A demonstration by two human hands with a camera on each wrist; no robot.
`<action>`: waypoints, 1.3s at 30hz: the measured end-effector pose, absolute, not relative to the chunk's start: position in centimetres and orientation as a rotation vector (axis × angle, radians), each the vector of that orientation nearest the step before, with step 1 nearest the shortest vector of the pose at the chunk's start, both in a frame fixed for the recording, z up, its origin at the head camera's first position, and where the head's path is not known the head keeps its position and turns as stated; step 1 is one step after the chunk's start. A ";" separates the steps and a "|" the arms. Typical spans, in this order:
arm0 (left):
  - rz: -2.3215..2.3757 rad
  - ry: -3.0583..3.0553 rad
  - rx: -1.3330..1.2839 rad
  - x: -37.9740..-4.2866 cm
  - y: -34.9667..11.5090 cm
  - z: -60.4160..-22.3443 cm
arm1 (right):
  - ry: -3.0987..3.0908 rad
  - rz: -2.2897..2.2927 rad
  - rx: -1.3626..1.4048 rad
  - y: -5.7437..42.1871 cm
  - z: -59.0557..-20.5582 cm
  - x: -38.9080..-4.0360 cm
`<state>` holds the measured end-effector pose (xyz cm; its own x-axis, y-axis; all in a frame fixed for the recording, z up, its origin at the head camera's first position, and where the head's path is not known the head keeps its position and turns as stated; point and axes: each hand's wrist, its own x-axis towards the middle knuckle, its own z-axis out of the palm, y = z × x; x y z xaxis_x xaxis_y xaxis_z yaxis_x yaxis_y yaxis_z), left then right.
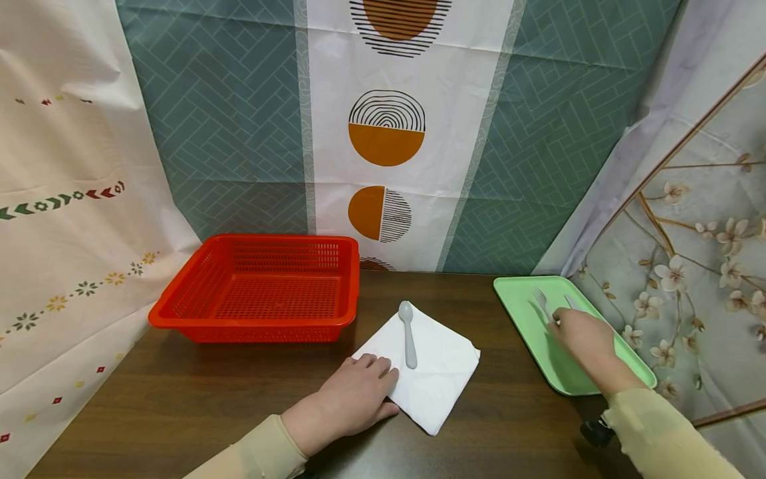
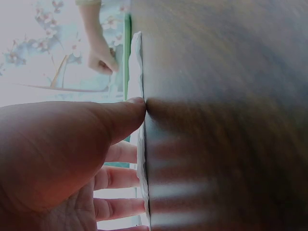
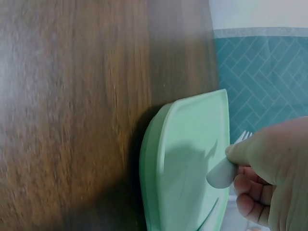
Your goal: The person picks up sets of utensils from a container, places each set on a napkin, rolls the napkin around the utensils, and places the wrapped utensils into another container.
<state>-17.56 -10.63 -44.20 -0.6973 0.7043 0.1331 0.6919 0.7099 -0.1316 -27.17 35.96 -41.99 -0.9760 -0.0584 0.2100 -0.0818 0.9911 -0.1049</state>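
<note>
In the head view my left hand (image 1: 359, 392) rests at the left edge of a folded white napkin (image 1: 439, 372), its fingers extended. Thumb and fingertips (image 2: 137, 108) touch the edge of the napkin in the left wrist view. A grey plastic spoon (image 1: 409, 336) lies on the napkin, bowl towards the back. Over the green tray (image 1: 520, 303) at the right, my right hand (image 1: 583, 339) pinches a grey fork (image 3: 224, 173) by its handle, tines pointing away. Another light grey utensil (image 1: 572, 303) lies on the tray, partly hidden by that hand.
A red plastic basket (image 1: 257, 332) with perforated walls stands at the back left of the brown wooden table (image 1: 239, 386). Patterned cloths (image 1: 239, 120) hang behind the table and along both sides. The tray lies close to the flowered cloth (image 1: 670, 293) on the right.
</note>
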 end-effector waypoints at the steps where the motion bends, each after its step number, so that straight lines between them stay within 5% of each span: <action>1: 0.107 -2.742 -1.128 -17.6 -10.6 -44.2 | -2.922 0.163 0.112 35.8 -42.0 -27.2; 39: 0.093 -2.741 -1.142 -17.6 -10.6 -44.0 | -2.812 0.270 0.219 27.9 -40.6 -26.9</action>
